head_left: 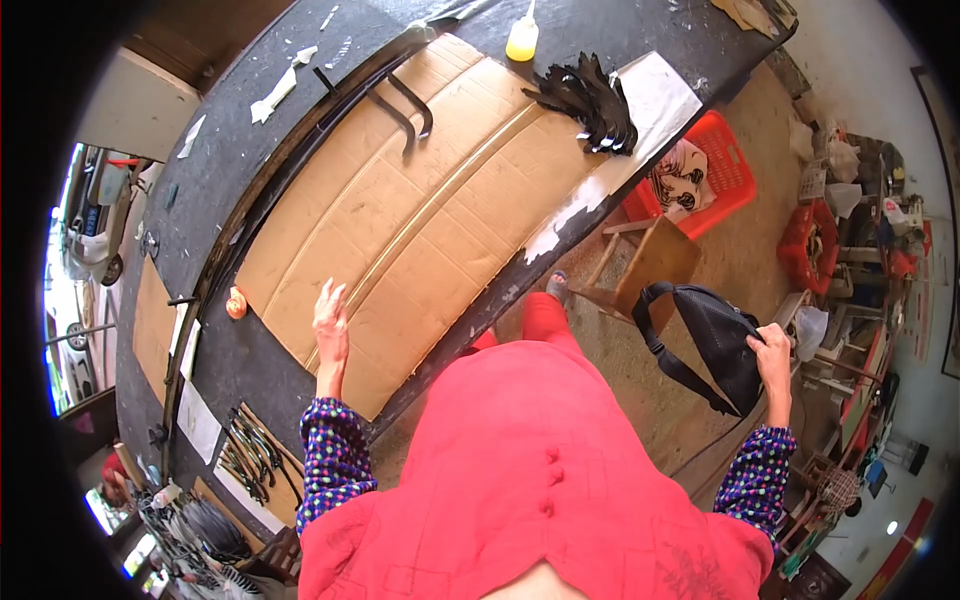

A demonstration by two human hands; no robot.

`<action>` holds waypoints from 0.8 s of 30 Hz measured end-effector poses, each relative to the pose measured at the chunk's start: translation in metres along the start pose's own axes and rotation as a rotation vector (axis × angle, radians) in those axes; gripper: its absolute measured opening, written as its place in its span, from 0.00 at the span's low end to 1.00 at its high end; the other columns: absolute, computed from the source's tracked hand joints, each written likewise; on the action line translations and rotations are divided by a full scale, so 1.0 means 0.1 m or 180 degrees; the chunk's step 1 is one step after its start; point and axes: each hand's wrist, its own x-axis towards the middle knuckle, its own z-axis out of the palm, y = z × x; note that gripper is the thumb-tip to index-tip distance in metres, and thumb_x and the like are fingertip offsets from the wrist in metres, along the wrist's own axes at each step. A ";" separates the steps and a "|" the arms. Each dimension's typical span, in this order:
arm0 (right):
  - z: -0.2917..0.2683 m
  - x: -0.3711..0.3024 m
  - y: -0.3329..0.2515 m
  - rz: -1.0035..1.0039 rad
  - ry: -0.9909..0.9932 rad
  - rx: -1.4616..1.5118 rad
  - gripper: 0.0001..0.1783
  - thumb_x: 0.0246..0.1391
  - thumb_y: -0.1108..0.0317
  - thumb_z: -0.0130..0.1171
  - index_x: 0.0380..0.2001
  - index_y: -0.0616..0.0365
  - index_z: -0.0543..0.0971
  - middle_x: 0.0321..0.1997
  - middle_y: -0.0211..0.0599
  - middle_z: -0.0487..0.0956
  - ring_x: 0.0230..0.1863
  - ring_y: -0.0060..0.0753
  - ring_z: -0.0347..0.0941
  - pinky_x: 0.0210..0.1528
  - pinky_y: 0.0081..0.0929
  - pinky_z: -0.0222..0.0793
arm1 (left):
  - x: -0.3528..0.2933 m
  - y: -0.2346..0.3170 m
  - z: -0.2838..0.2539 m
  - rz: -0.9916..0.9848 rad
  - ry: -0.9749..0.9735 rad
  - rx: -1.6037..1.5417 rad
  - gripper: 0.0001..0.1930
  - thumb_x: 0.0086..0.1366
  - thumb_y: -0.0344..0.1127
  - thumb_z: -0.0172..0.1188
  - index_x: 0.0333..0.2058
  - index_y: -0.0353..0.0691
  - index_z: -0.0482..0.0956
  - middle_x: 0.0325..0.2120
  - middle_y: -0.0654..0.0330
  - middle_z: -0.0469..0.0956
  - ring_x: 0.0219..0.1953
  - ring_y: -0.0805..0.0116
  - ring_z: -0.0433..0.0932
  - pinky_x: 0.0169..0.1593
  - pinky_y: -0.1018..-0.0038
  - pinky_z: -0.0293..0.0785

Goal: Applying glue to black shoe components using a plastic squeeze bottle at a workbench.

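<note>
My right hand (770, 355) grips one end of a black sling bag (712, 345), holding it up off to my right. The bag's strap (655, 325) hangs in a loop on its left side. My left hand (331, 325) is over the near left part of a large cardboard sheet (450, 180), fingers stretched out and nothing in them. Whether it touches the cardboard I cannot tell. Two dark curved strips (405, 110) lie on the sheet's far left part, and a bundle of black, ragged-edged pieces (595, 105) rests at its far right end.
The sheet lies on a dark worktable (270, 185). On it are a bottle of yellow liquid (521, 40), a small orange object (236, 303) and several hand tools (258, 455). Right of the table stand a wooden stool (655, 265) and a red basket (735, 175); crowded shelving (850, 260) lines the wall.
</note>
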 end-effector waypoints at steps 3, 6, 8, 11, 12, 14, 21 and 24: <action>-0.06 0.32 0.05 -0.0059 0.0007 0.0134 0.08 0.36 0.75 0.56 0.21 0.69 0.71 0.23 0.42 0.67 0.28 0.41 0.66 0.33 0.29 0.60 | -0.06 -0.13 0.05 -0.0253 0.0327 0.0155 0.16 0.55 0.23 0.47 0.43 0.40 0.72 0.50 0.55 0.65 0.51 0.61 0.65 0.53 0.72 0.62; -0.21 0.72 0.19 -0.0113 -0.0124 0.0086 0.08 0.35 0.75 0.57 0.22 0.68 0.72 0.23 0.42 0.67 0.28 0.40 0.66 0.33 0.29 0.60 | 0.04 0.19 0.20 -0.0835 0.0360 -0.0291 0.17 0.55 0.21 0.46 0.43 0.39 0.72 0.51 0.57 0.65 0.53 0.64 0.64 0.54 0.73 0.60; -0.29 1.05 0.25 -0.0152 -0.0299 0.0077 0.08 0.35 0.75 0.57 0.22 0.68 0.72 0.23 0.42 0.68 0.28 0.39 0.66 0.33 0.28 0.60 | 0.14 0.48 0.38 -0.0818 0.0490 -0.0352 0.17 0.55 0.21 0.46 0.43 0.40 0.72 0.51 0.57 0.65 0.51 0.65 0.66 0.53 0.75 0.62; -0.42 1.58 0.32 -0.0345 -0.0294 -0.0013 0.08 0.34 0.75 0.58 0.22 0.69 0.73 0.24 0.44 0.68 0.29 0.42 0.67 0.34 0.30 0.61 | 0.30 0.93 0.68 -0.0813 0.0219 -0.0419 0.17 0.54 0.21 0.47 0.43 0.41 0.73 0.50 0.56 0.65 0.50 0.65 0.67 0.50 0.75 0.65; -0.51 1.77 0.32 -0.0421 -0.0304 -0.0121 0.08 0.34 0.75 0.57 0.22 0.69 0.72 0.24 0.44 0.68 0.29 0.42 0.67 0.34 0.30 0.61 | 0.40 1.03 0.81 -0.0829 0.0271 -0.0424 0.17 0.54 0.21 0.47 0.43 0.41 0.73 0.50 0.56 0.65 0.50 0.65 0.67 0.50 0.75 0.65; -0.70 2.14 0.31 -0.0799 -0.0143 -0.0142 0.08 0.34 0.76 0.57 0.21 0.69 0.71 0.24 0.44 0.68 0.29 0.43 0.66 0.34 0.31 0.61 | 0.44 1.22 1.00 -0.0384 0.0318 -0.0213 0.16 0.54 0.21 0.47 0.42 0.40 0.73 0.49 0.55 0.66 0.50 0.63 0.67 0.51 0.74 0.65; -1.33 3.80 0.40 -0.1582 0.0386 -0.0780 0.08 0.36 0.72 0.57 0.22 0.66 0.73 0.25 0.47 0.70 0.30 0.44 0.68 0.34 0.32 0.62 | 0.86 1.82 1.24 -0.0187 0.0536 -0.0256 0.14 0.55 0.21 0.48 0.40 0.38 0.74 0.48 0.55 0.68 0.51 0.60 0.66 0.52 0.72 0.64; -1.61 4.60 0.46 -0.1126 0.0669 -0.0376 0.10 0.38 0.70 0.57 0.25 0.65 0.74 0.27 0.48 0.73 0.30 0.43 0.71 0.34 0.29 0.63 | 0.90 1.96 1.20 -0.0180 0.0602 -0.0099 0.15 0.53 0.20 0.46 0.39 0.39 0.74 0.48 0.56 0.68 0.51 0.59 0.65 0.52 0.71 0.63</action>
